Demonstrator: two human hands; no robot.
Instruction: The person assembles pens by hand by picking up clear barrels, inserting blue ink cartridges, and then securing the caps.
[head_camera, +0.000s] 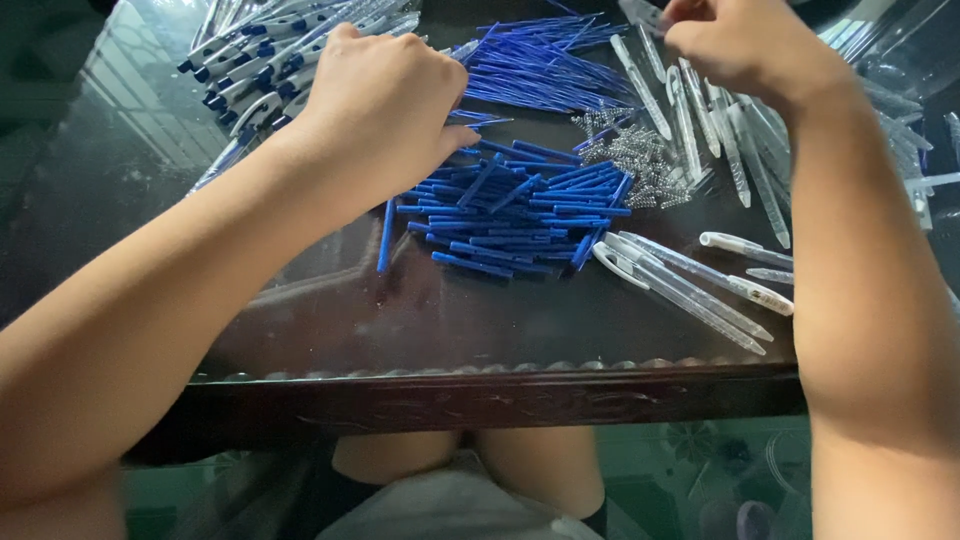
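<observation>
Landmark for this record: the heap of short blue tubes (515, 215) lying on the dark glass tabletop (120, 150).

Left hand (385, 105): resting on the far left edge of the heap, knuckles up, fingers curled down into the tubes. Fingertips are hidden under the hand; whether they pinch a tube cannot be told.

Right hand (740, 40): raised beyond the heap and to its right, near the top edge of the view. Fingers are drawn together in a narrow pinch; what they hold, if anything, cannot be made out.

Other items, placed from the heap:
- Long thin blue refills (545, 60), fanned out just behind it.
- Small metal springs (640, 160), a loose pile touching its far right corner.
- Clear pen barrels (690, 280), several lying just to its right, more spread behind them under the right forearm.
- Finished white-and-blue pens (260, 60), stacked behind and to its left, partly covered by the left hand.
- Carved wooden table edge (480, 395), in front of it, nearest the person.
</observation>
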